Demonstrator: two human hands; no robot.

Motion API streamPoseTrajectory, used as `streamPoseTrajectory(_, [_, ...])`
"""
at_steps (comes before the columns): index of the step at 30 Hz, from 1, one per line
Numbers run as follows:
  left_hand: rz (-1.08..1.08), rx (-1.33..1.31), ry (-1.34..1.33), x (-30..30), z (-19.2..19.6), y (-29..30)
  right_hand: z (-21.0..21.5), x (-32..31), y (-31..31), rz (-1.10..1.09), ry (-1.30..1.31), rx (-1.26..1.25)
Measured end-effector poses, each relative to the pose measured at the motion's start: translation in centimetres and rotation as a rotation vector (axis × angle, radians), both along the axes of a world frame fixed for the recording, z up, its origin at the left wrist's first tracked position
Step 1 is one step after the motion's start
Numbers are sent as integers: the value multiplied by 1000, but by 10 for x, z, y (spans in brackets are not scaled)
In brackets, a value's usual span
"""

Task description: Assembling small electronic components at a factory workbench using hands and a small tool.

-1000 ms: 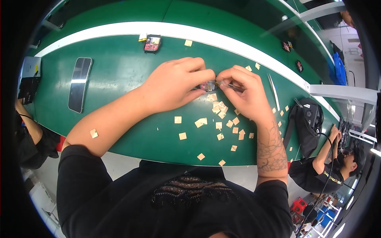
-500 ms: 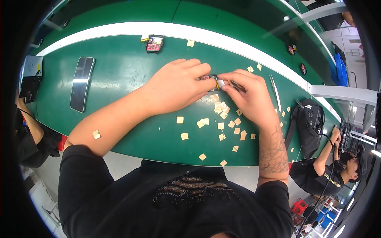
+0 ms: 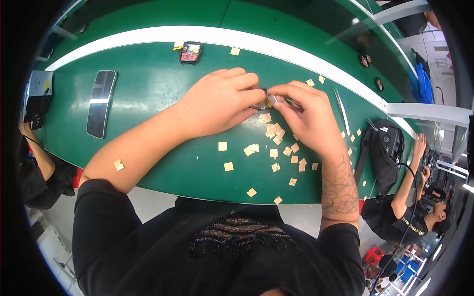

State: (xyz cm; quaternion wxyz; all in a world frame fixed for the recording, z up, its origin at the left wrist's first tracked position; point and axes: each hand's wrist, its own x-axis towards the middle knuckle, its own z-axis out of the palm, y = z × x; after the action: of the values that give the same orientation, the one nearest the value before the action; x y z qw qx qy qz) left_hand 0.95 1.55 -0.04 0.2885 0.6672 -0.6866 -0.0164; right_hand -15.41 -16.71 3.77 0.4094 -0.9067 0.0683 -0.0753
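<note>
Slanting toward device, right hand's slender tool

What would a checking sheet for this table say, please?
Surface: green tabletop, white strip along its far edge.
Job's things: small dark device, held; tan squares scattered nearby, one on the left forearm.
Clutter: phone at left; black bag and pale pointed tool at right.
Hands: left hand pinches the device; right hand holds a slim tool near a silvery piece.
Cables: black cable beside the bag.
Surroundings: co-worker at right, another person's arm at left.
</note>
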Motion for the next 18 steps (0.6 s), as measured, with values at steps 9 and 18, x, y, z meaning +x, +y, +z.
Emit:
streamPoseTrajectory(9, [-31,-3,-11,1,0,-3,-6,-2,-1,-9,-32,-32])
streamPoseTrajectory(18, [-36,15,8,3,-1,0,-9,1,13,-11,-6,-152])
